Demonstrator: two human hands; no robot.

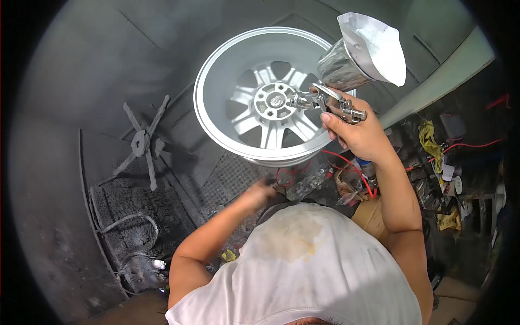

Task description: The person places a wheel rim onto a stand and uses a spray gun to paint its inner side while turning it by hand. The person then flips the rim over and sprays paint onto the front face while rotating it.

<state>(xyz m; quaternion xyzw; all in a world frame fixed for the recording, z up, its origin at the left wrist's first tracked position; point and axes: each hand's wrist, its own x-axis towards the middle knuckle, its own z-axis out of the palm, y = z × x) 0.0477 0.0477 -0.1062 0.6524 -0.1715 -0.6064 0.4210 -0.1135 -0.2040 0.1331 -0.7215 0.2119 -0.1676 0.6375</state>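
as my right hand (364,131) grips a spray gun (331,102) in front of the wheel (276,101), seemingly aiming, i cannot tell whether my blurred left hand (262,194) is closed; the next move calls for steady spacing.

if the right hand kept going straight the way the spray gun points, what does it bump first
Probably the silver wheel, around its hub: the spray gun in the right hand points there, though the gap's depth is unclear.
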